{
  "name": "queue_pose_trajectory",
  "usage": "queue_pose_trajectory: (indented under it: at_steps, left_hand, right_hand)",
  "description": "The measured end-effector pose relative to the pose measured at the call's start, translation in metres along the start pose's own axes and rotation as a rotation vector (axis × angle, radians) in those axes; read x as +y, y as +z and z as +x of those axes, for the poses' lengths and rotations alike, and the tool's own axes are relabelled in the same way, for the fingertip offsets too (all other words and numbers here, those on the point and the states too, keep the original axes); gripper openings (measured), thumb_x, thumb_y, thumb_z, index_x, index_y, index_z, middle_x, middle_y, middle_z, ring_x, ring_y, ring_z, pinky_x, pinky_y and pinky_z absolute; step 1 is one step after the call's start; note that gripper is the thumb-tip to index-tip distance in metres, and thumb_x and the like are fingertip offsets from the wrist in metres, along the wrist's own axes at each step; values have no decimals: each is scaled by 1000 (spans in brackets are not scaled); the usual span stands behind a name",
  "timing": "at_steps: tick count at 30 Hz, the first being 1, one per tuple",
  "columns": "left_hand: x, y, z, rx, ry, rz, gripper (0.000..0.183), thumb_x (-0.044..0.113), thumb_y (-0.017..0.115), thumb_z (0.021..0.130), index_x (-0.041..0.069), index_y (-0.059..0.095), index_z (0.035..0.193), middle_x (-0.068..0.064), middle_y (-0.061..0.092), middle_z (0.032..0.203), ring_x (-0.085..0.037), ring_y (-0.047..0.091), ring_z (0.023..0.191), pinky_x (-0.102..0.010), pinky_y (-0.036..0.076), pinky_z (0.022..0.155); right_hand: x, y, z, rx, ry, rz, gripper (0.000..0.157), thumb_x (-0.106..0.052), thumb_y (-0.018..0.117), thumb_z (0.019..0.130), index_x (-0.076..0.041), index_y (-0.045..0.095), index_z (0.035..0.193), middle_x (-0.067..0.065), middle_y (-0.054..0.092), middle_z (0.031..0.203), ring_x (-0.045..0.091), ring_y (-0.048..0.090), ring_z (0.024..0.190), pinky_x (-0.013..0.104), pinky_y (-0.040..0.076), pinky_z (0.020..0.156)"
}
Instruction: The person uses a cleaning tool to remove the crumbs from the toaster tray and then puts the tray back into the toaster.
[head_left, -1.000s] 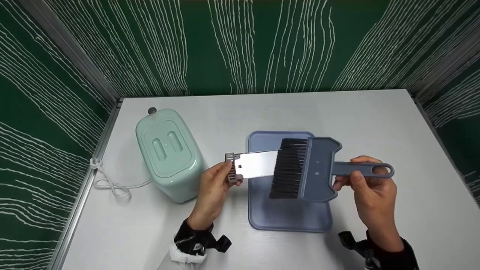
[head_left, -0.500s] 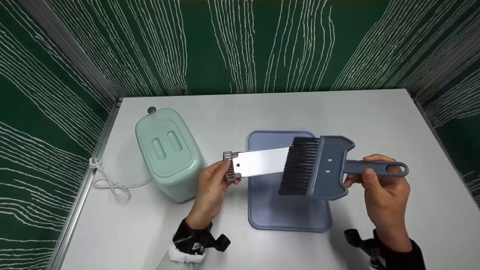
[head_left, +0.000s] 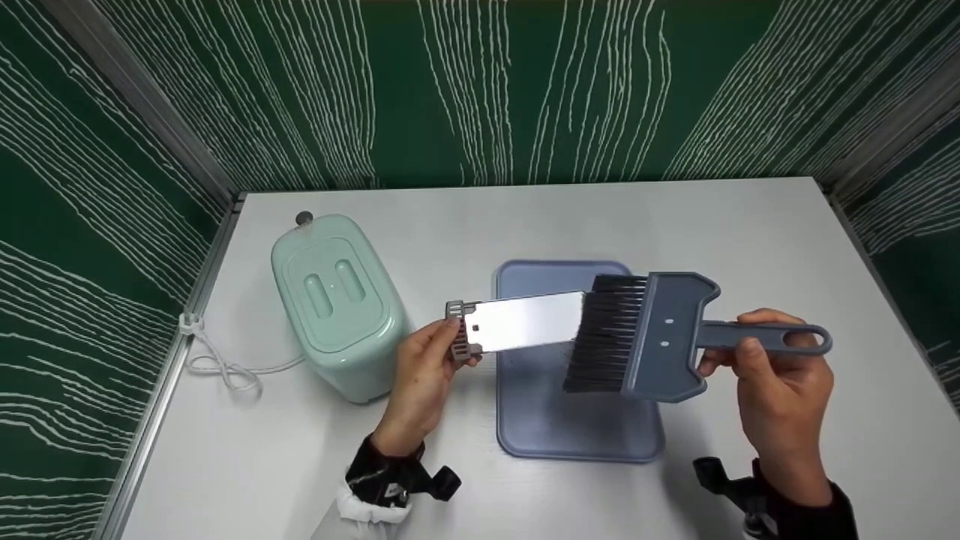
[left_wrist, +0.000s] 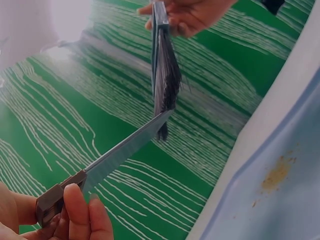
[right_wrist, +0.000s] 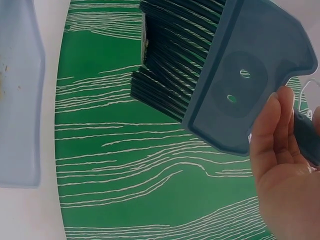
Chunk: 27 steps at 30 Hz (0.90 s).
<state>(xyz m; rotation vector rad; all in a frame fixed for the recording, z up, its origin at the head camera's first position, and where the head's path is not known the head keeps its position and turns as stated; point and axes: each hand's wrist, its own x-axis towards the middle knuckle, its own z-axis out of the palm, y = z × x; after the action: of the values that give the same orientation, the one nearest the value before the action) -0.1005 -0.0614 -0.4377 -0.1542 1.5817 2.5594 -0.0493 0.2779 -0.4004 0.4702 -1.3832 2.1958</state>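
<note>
In the head view my left hand (head_left: 420, 375) pinches the grey slotted end of a crumb tray (head_left: 529, 322), a thin shiny metal plate held level. My right hand (head_left: 784, 397) grips the handle of a blue-grey brush (head_left: 667, 337) with dark bristles (head_left: 607, 334). Those bristles touch the crumb tray's right end and cover it. Both are above a blue rectangular tray (head_left: 577, 442). In the left wrist view the bristles (left_wrist: 166, 85) meet the plate's edge, and yellowish crumbs (left_wrist: 276, 175) lie on the blue tray (left_wrist: 235, 215).
A mint-green toaster (head_left: 337, 300) with two long recesses on top stands left of my left hand. Its white cord (head_left: 229, 371) lies coiled near the table's left edge. Green walls with white lines surround the white table (head_left: 450, 232) at the back and sides.
My right hand has drawn the brush rightward along the crumb tray, mostly in the first half second. More of the metal plate shows now. My left hand has barely shifted.
</note>
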Motion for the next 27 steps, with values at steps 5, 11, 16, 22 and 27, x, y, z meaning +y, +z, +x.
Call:
queue_pose_trajectory:
  at_steps: [5,11,16,22,27]
  left_hand:
    - [-1,0,1,0,-2,-7,33,8,50,110,-20,61,124,-16,71,100,-16,65,76,-24,57,69]
    - [0,1,0,-7,-2,-12,33,8,49,110,-20,61,124,-16,71,100,-16,64,75,-24,57,70]
    - [0,0,1,-5,-7,-6,33,8,50,110,-20,61,124,-16,70,100,-16,64,76,-24,57,70]
    - [-1,1,1,7,-16,4,33,9,51,110,-19,62,124,-15,71,98,-15,65,77,-24,56,70]
    - [-2,1,0,-5,-19,5,34,9,51,110,-19,61,126,-16,71,100,-16,66,78,-24,57,71]
  right_hand:
    - [-2,-1,1,5,-18,47,21,24,41,99,27,49,119,28,68,93,29,72,71,32,62,66]
    - [-4,-4,2,35,-13,97,20,23,41,100,27,49,118,29,68,91,30,72,71,33,62,66]
    - [-7,-5,3,87,-23,114,18,20,44,102,26,49,118,30,69,87,30,74,70,33,63,66]
    - [-7,0,3,123,-45,153,18,17,46,104,24,48,120,31,68,88,30,74,70,33,63,66]
    - [-3,8,-1,79,-39,198,20,15,45,105,23,47,124,32,69,92,31,75,75,34,64,68]
